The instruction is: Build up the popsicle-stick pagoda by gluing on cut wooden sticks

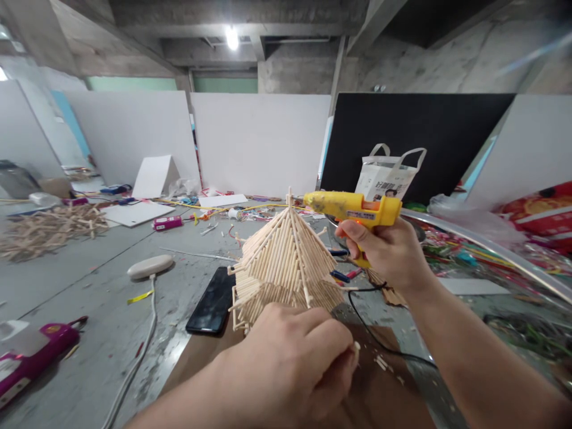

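My right hand (393,247) grips a yellow hot glue gun (335,205), its nozzle at the peak of a small model house (288,256) made of thin wooden sticks. The model has a pointed, layered roof and stands on a brown board (379,387). In front of it, my left hand (290,363) is closed, thumb and fingers pinched together. A short pale tip (356,347) pokes out at its fingers, seemingly a bit of wooden stick; the rest is hidden. The left hand covers the model's lower front.
A black phone (212,301) lies left of the model. Further left are a white oval device (151,266) with a cable and a purple power strip (40,357). Piled sticks (49,229) lie at far left. A paper bag (384,173) and a black cord (370,333) are on the right.
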Motion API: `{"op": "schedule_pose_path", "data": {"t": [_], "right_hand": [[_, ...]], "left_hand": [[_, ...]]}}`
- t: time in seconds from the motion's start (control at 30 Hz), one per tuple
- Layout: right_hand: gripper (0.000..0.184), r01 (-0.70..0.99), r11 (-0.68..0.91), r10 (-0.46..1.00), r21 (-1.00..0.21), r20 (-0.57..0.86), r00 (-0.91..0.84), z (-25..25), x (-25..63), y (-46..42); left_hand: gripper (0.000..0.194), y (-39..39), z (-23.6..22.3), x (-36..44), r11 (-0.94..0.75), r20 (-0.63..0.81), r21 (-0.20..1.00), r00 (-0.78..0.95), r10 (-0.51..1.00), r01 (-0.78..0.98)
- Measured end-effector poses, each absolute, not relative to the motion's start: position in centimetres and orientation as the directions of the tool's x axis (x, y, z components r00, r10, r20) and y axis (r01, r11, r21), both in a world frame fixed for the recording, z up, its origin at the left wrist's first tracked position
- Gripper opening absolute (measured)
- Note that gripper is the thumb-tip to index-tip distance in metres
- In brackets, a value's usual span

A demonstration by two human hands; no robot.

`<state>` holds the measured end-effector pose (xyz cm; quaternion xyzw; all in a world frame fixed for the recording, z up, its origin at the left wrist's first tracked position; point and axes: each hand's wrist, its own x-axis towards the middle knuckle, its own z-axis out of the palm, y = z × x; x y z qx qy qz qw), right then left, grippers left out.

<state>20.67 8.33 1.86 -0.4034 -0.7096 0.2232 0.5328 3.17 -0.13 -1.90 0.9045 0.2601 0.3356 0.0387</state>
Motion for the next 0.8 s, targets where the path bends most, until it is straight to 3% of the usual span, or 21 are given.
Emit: {"op": "schedule_pose_path", "data": {"t": [0.8], "right_hand": [[0.028, 0.376, 0.586, 0.794, -0.717, 0.6, -0.095, 1.52, 20.62, 8.4]], "left_hand": [[0.013, -0.05, -1.84, 3.22, -0.866, 0.576, 0.224, 0.656, 0.488, 0.447]]}}
